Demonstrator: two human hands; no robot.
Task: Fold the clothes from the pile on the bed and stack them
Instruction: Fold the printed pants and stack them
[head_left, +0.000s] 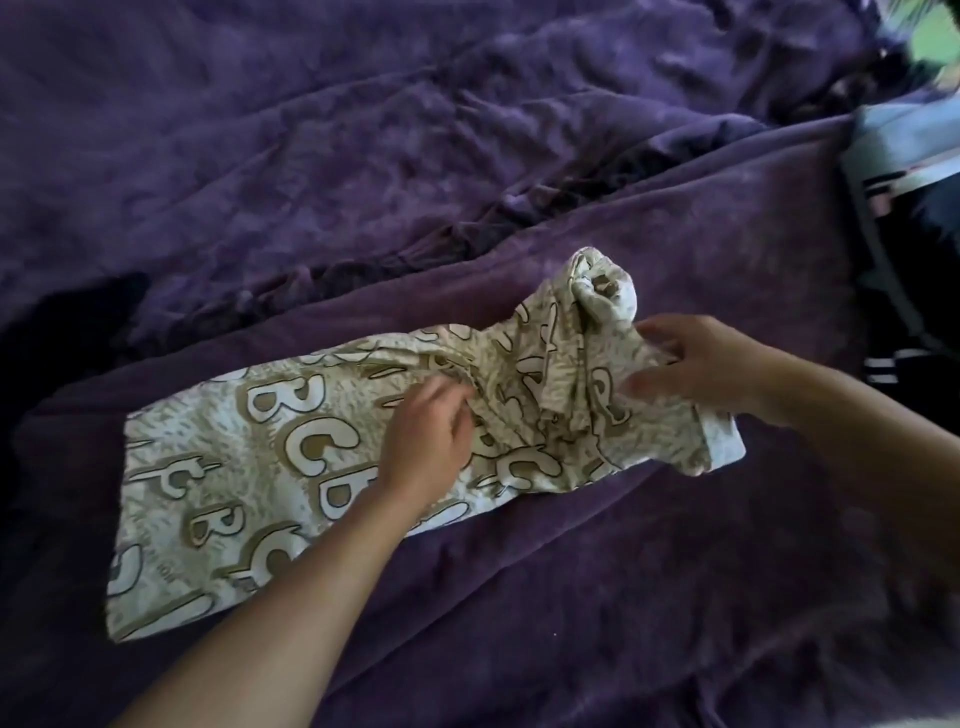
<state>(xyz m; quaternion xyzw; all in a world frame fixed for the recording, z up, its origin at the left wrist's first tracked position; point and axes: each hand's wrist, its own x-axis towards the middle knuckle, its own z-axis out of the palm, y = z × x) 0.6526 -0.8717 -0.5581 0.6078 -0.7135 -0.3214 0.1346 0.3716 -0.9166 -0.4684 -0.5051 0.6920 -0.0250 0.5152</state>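
Dim overall, soft daylight entering from the upper right of the frame. Deep shadow at the left edge. Motion blur on the left hand; wide-angle bending near edges.

Matt printed cloth garment on plush bedspread.

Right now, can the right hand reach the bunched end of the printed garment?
Probably yes: the right hand grips the printed garment just beside the bunched end, and nothing lies between them.
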